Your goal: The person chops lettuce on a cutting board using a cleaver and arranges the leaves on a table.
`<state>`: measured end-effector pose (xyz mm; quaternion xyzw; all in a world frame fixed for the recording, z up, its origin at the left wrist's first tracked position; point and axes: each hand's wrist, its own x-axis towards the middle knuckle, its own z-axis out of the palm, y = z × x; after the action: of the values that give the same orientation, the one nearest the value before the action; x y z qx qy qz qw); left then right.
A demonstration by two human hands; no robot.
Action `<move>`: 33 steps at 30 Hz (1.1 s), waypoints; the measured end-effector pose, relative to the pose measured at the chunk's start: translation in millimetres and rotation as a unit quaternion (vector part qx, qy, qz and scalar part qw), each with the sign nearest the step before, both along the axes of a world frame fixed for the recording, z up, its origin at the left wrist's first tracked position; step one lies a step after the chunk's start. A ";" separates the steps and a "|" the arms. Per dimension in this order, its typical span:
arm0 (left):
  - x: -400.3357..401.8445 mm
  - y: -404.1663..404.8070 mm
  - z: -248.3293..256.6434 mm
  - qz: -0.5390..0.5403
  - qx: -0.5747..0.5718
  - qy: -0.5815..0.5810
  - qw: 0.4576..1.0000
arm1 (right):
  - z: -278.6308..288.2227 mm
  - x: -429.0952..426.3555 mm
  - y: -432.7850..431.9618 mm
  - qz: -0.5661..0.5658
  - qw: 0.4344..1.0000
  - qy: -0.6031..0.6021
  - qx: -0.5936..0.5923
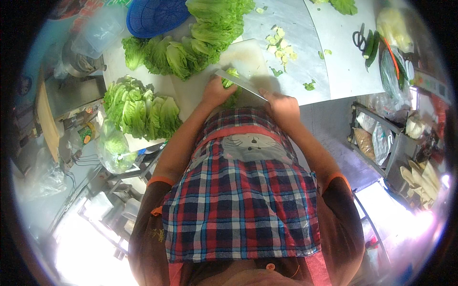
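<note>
My right hand (283, 109) grips the handle of a kitchen knife (243, 84), its blade slanting up to the left across a head of green leaf lettuce (230, 93). On the near side of the blade, my left hand (217, 91) holds that lettuce against the white cutting board (247, 53). The blade's tip lies close to my left fingers. Whether the edge has entered the lettuce cannot be made out. Beyond the board, cut lettuce stem ends (281, 46) lie in a loose pile on the metal tabletop (304, 68).
Rows of lettuce heads (179, 53) curve around the board's far left, beside a blue plastic basket (155, 18). More lettuce (143, 111) is stacked at the left. Scissors (359, 38), cucumbers (372, 48) and a bagged vegetable (393, 28) lie at the right end.
</note>
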<state>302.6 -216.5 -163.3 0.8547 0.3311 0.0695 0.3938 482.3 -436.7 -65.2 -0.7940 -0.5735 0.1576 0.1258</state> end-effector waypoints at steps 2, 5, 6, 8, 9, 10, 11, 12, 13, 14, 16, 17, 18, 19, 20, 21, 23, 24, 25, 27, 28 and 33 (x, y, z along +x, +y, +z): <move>1.5 -0.7 1.1 0.006 -0.019 0.032 0.999 | -5.5 3.2 4.0 0.007 1.000 -0.020 0.018; 3.7 -1.6 11.3 0.025 -0.073 0.098 0.992 | -10.3 9.1 6.9 0.005 0.999 -0.019 0.039; 3.6 -0.7 11.3 0.021 -0.074 0.092 0.993 | -9.3 9.3 8.3 0.005 0.999 -0.022 0.039; 3.2 0.7 11.5 0.013 -0.081 0.080 0.993 | -6.4 9.8 11.8 0.005 0.999 -0.029 0.041; 4.4 1.2 13.6 0.007 -0.088 0.075 0.993 | -8.3 10.3 11.5 0.002 0.999 -0.027 0.042; 5.6 1.8 15.8 0.002 -0.095 0.070 0.993 | -11.9 10.4 10.5 -0.002 0.999 -0.024 0.043; 7.3 2.4 17.8 -0.001 -0.102 0.079 0.992 | -14.5 10.9 9.8 -0.006 0.999 -0.022 0.044; 10.0 2.9 23.4 -0.005 -0.109 0.089 0.990 | -15.7 11.0 9.3 -0.008 0.999 -0.019 0.037; 11.8 3.0 27.0 -0.008 -0.115 0.099 0.988 | -16.4 11.1 8.7 -0.011 0.999 -0.016 0.030; 12.5 3.3 26.8 -0.009 -0.119 0.105 0.987 | -17.5 11.1 8.2 -0.013 1.000 -0.014 0.022; 13.7 5.0 23.6 -0.012 -0.125 0.115 0.985 | -21.7 10.6 8.7 -0.017 1.000 -0.003 0.004; 14.3 5.0 21.9 -0.009 -0.126 0.119 0.985 | -23.6 10.4 9.3 -0.018 1.000 0.002 -0.006; 14.3 5.7 18.0 -0.007 -0.127 0.124 0.984 | -24.8 10.5 11.1 -0.018 1.000 0.003 -0.013; 14.0 6.2 14.4 -0.005 -0.128 0.128 0.983 | -25.9 10.6 13.0 -0.019 1.000 0.005 -0.021; 13.3 5.8 10.5 0.000 -0.122 0.116 0.986 | -27.1 10.5 14.9 -0.018 0.999 0.006 -0.028; 13.5 4.8 7.6 0.005 -0.115 0.103 0.988 | -28.6 10.4 16.4 -0.018 0.999 0.007 -0.037; 12.2 4.9 2.1 0.009 -0.116 0.104 0.988 | -33.3 10.0 18.9 -0.017 0.998 0.010 -0.055; 16.7 5.8 8.9 0.005 -0.123 0.118 0.985 | -43.3 10.8 19.2 -0.025 0.996 0.013 -0.079; 18.6 5.8 12.8 0.002 -0.129 0.131 0.983 | -53.5 11.5 20.4 -0.030 0.994 0.015 -0.103; 16.7 1.1 9.3 -0.001 -0.104 0.141 0.985 | -68.1 16.3 24.4 -0.036 0.987 0.022 -0.155; 14.9 -0.2 6.8 -0.001 -0.091 0.146 0.985 | -72.4 20.1 27.2 -0.035 0.982 0.028 -0.183; -13.3 -8.4 14.2 0.015 -0.070 -0.008 0.997 | -62.2 44.5 19.4 -0.186 0.963 0.169 -0.101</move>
<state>289.3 -224.9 -149.2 0.8192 0.3445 0.0590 0.4547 526.7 -417.3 -127.4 -0.8571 -0.3674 0.3204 0.1667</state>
